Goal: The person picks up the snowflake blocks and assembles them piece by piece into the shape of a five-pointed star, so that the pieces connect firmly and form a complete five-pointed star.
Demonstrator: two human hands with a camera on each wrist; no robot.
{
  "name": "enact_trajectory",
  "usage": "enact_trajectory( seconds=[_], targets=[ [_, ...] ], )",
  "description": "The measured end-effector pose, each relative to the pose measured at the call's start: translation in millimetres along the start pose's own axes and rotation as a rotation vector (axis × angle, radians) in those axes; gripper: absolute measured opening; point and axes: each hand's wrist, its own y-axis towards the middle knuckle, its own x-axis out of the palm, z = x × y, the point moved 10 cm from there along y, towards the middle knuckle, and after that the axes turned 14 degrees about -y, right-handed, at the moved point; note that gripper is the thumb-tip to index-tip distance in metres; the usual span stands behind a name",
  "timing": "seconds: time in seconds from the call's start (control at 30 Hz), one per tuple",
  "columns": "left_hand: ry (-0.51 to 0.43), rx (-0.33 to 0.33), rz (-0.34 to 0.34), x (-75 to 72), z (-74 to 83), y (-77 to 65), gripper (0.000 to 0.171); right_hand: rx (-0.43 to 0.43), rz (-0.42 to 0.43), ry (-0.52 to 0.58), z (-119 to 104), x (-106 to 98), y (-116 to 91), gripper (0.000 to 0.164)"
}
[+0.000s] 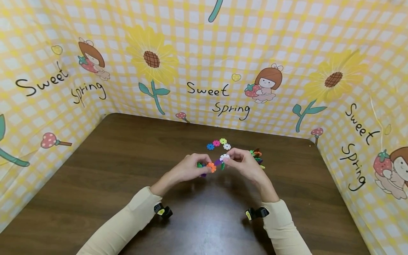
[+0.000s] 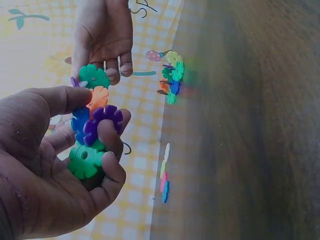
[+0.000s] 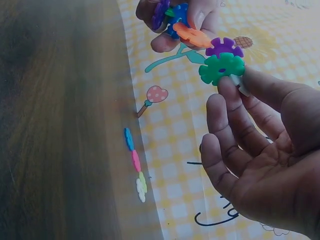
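Left hand [image 1: 190, 167] is clamped, thumb and fingertip, at an orange flower-shaped plastic disc [image 1: 211, 167]; on its wrist feed I see the other fingers curled about a bunch of notched discs, a blue plastic disc [image 2: 79, 126], a dark purple plastic disc [image 2: 101, 118] and a bright green plastic disc [image 2: 84, 166]. Opposite, the right hand [image 1: 244, 162] pinches a white flower-shaped plastic disc [image 1: 224, 157] beside a green notched disc [image 3: 219, 68] and a purple notched disc [image 3: 225, 46]. The orange and purple edges meet in the gap between the hands, raised above the brown wood-grain worktop [image 1: 143, 141].

I read this as joining, partway along: several discs already hang together at each hand, but I cannot tell whether orange and purple are slotted or merely touching. Making that joint sure seems to be what is left here.

Farther out, just beyond the hands, a curved row of blue, pink, yellow and white discs [image 1: 216, 143] lies edge to edge on the worktop, apparently linked. Past the right hand sits a multicoloured cluster of discs [image 1: 257, 154], partly hidden from my head view. Yellow-and-white checked cloth [image 1: 204, 46] walls the far side.
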Motion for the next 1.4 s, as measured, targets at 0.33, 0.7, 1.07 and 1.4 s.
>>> enact_trajectory(
  seconds=[0.33, 0.7, 1.07, 1.4],
  targets=[
    [0.111, -0.012, 0.046, -0.7, 4.1, 2.2, 0.015, -0.014, 0.023, -0.037, -1, -2, 0, 0.015],
    [0.149, -0.009, 0.050, 0.7, 9.6, 2.9, 0.011, -0.094, -0.013, -0.224, -17, -6, -1, 0.005],
    [0.111, -0.016, 0.009, 6.4, 9.4, 4.4, 0.008, -0.078, -0.064, -0.229, -19, -3, 1, 0.007],
    [0.066, -0.061, -0.066, 16.8, -0.6, 2.4, 0.025, -0.075, -0.102, -0.202, -22, 5, 6, 0.009]
  ],
)
